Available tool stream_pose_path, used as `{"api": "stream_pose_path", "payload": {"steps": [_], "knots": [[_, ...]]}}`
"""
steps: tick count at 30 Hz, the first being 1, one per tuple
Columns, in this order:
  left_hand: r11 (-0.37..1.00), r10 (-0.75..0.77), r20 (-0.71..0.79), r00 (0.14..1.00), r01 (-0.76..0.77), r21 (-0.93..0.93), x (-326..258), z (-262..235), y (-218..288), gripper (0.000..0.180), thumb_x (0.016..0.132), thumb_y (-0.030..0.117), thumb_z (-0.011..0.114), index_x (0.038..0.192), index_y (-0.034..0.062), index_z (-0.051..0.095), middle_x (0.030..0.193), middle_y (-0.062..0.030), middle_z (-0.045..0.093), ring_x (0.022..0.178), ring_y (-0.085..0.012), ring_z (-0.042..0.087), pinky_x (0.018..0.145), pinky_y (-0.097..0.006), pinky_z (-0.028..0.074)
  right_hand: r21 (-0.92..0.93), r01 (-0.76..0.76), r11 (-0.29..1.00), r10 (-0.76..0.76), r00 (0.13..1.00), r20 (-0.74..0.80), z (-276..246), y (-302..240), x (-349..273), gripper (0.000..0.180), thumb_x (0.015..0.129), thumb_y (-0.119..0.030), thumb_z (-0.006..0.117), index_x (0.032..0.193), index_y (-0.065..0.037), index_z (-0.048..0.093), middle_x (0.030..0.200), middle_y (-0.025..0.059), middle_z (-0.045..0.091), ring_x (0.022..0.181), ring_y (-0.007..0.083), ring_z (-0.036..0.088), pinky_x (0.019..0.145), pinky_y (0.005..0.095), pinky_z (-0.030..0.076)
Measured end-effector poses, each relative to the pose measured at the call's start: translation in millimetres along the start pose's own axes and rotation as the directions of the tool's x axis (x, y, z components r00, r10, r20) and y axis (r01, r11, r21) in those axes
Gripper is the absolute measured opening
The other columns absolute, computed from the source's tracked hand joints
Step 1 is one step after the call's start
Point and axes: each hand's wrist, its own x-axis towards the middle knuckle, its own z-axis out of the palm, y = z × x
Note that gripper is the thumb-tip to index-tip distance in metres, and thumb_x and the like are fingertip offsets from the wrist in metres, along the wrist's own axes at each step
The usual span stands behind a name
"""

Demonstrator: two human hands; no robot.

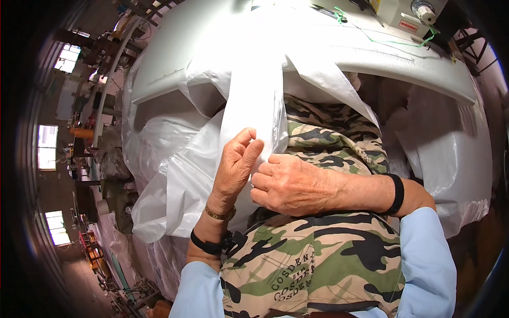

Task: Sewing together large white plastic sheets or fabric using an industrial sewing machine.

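A long strip of white sheeting (252,100), thin and glossy along its right edge, hangs from the table toward my lap. At its lower end, my left hand (234,165) is closed at the left edge, with fingers curled and thumb beside them. My right hand (289,184) is closed in a fist close by, its fingertips hidden against the lower part of the sheeting. The two hands are nearly touching. Another white strip (331,82) slants down to the right over a camouflage-patterned apron (318,254) covering my lap.
A white sewing table (175,58) with a ruler scale on its edge stands in front. At the far right is a machine head with a dial (424,11); green thread (382,41) trails near it. Crumpled translucent plastic (180,175) hangs at left, and more white sheeting (450,159) at right.
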Motion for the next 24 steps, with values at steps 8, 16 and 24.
{"api": "stream_pose_path", "payload": {"steps": [8, 16, 24], "knots": [[0.965, 0.205, -0.162, 0.965, -0.172, 0.197, -1, -10, 26, 0.012, 0.099, 0.011, 0.059, 0.098, -0.0003, 0.064, 0.082, 0.0038, 0.060, 0.072, -0.0011, 0.050, 0.065, -0.018, 0.042, 0.581, -0.301, 0.756, 0.619, 0.618, -0.485, 13, 33, 5, 0.035, 0.083, -0.010, 0.068, 0.114, 0.001, 0.056, 0.103, 0.0141, 0.062, 0.088, 0.0289, 0.061, 0.077, 0.0377, 0.050], [0.985, 0.072, -0.197, 0.978, -0.101, -0.143, 1, -11, 24, 0.017, 0.095, 0.005, 0.062, 0.107, -0.0046, 0.065, 0.095, -0.0045, 0.069, 0.080, -0.0065, 0.063, 0.073, -0.021, 0.051, 0.142, -0.218, 0.966, 0.210, 0.975, 0.068, 24, 44, -1, 0.022, 0.078, -0.010, 0.065, 0.099, -0.003, 0.061, 0.102, 0.0139, 0.062, 0.101, 0.0285, 0.061, 0.081, 0.0433, 0.049], [0.942, 0.059, -0.115, 0.992, -0.093, -0.321, 4, 6, 23, 0.014, 0.097, 0.008, 0.059, 0.104, -0.0028, 0.064, 0.089, -0.0015, 0.067, 0.075, -0.0039, 0.059, 0.069, -0.018, 0.049, -0.027, -0.823, 0.567, 0.524, 0.386, -0.759, -8, 80, -113, 0.056, 0.085, -0.019, 0.068, 0.135, -0.004, 0.049, 0.131, 0.0152, 0.055, 0.123, 0.0320, 0.048, 0.107, 0.0430, 0.032]]}}
